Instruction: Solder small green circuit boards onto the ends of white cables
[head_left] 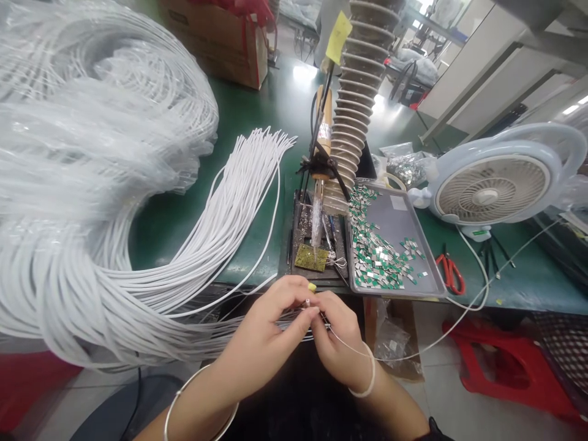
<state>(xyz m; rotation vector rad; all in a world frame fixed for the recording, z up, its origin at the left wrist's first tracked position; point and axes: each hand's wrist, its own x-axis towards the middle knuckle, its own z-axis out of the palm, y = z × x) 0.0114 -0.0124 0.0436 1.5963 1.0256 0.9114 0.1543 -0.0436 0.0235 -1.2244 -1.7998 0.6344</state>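
My left hand and my right hand meet at the table's front edge, fingertips pinching a thin white wire near its end. A tiny metal tip shows between the fingers, partly hidden. The wire trails off to the right in a long loop. To the left lies a large bundle of white cables, some wrapped in clear plastic. Just beyond my hands, a soldering iron stands upright in a dark holder with a yellow-green sponge.
A metal tray holds several small green and silver pieces. Right of it are red-handled pliers and a pale round fan. A ribbed white column rises behind the iron. A cardboard box and red stool stand nearby.
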